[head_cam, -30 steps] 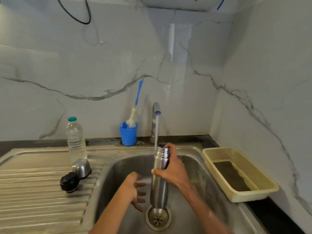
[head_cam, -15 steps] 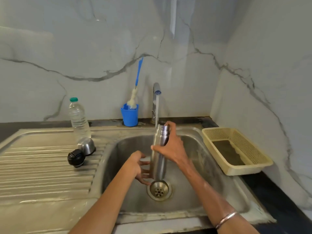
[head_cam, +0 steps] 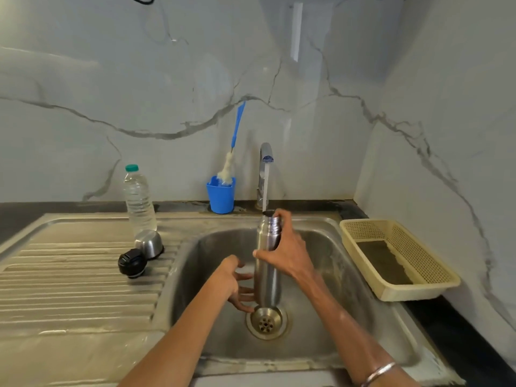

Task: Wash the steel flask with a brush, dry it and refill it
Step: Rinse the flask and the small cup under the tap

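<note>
Steel flask (head_cam: 267,263) is gripped upright under the tap stream (head_cam: 266,185) by the right hand (head_cam: 287,252), fingers wrapped round its upper body. Left hand (head_cam: 233,283) is held beside its base, fingers spread, seemingly touching.

Right hand (head_cam: 287,250) wrapped the steel flask (head_cam: 268,277) and covered part of its upper body; flask's far side was hidden. Left hand (head_cam: 236,283) was motion-blurred, so finger contact with the flask couldn't be told. Flask's base overlapped the drain (head_cam: 266,322), hiding its rear rim. Both forearms were cut off at the bottom edge. Brush (head_cam: 233,152) bristle end sat partly hidden inside the blue cup (head_cam: 221,196). Water level inside the flask wasn't visible.
</note>
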